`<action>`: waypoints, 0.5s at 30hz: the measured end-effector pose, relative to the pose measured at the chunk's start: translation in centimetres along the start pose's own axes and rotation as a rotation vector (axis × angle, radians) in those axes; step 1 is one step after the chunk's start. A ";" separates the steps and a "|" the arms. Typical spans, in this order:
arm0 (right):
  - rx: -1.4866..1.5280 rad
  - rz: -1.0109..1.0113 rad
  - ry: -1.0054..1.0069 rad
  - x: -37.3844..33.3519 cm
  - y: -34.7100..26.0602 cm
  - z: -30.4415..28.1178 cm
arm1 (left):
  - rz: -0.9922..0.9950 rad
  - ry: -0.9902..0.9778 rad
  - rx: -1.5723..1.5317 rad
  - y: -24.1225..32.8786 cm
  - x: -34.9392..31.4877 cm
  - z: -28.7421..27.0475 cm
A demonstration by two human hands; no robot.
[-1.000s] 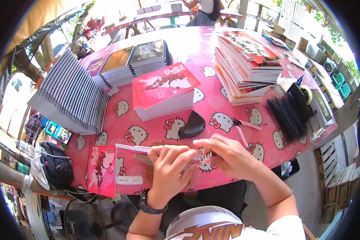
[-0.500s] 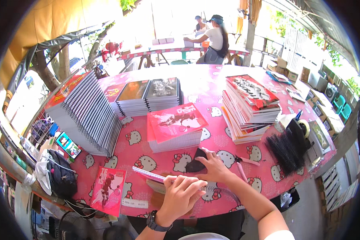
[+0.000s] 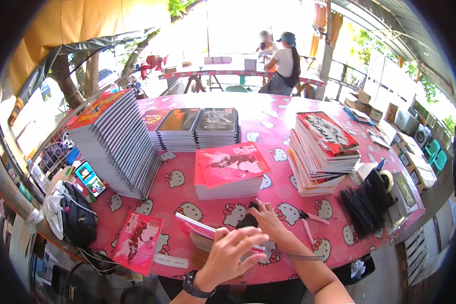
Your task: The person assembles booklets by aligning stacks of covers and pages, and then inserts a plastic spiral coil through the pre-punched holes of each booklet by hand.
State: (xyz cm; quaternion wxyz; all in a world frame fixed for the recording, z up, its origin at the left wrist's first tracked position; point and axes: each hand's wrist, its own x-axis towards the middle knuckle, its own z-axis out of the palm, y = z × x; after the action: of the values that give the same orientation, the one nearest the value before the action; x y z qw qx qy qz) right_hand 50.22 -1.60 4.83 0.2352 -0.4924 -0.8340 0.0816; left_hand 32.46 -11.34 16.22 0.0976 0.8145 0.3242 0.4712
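My left hand [image 3: 234, 255], a dark watch on its wrist, is over the right end of a tilted notebook [image 3: 196, 226], fingers stretched and thumb apart. Below the notebook is a brown wooden piece [image 3: 201, 257], mostly hidden. A thin spiral coil [image 3: 303, 257] runs from the notebook's right end across my right forearm. My right hand [image 3: 266, 219] has its fingers bent around a small black object [image 3: 247, 219], whose kind I cannot make out. Pink-handled pliers [image 3: 309, 223] lie to its right. A red-covered notebook [image 3: 138, 242] lies flat at the left.
Ahead stands a pile of red-covered books [image 3: 232, 164]. A tall spiral-bound stack [image 3: 119, 144] is at the left, loose books [image 3: 324, 152] at the right. Black coils [image 3: 362, 207] and a tape roll [image 3: 386, 180] sit near the right edge. Two people are at a far table [image 3: 213, 72].
My left hand's fingers have straightened and spread over the notebook. My right hand's fingers have drawn in around the black object. The coil now crosses my right forearm. The view has shifted slightly.
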 end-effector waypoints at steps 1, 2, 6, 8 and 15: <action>-0.046 -0.006 -0.057 0.3 -0.5 -0.2 | 0.027 -0.102 0.074 -0.4 -0.8 -0.6; -0.053 -0.015 -0.066 0.1 -0.7 -0.9 | 0.021 -0.089 0.074 -0.5 -1.1 -0.5; -0.047 0.035 -0.181 -0.6 -1.5 -2.5 | -0.070 -0.172 0.181 -0.2 -1.1 -0.1; 0.009 0.028 -0.132 -1.1 -0.9 -2.2 | -0.033 -0.046 0.090 -0.2 -0.7 0.2; 0.019 0.059 -0.104 -1.4 -1.7 -2.7 | -0.026 -0.059 0.155 -0.7 -1.0 0.2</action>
State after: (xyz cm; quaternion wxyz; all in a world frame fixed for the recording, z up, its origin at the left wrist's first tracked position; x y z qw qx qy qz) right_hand 50.70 -3.92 7.35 0.1940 -0.5096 -0.8294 0.1218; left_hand 31.95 -11.38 15.02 0.0501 0.8289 0.3673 0.4190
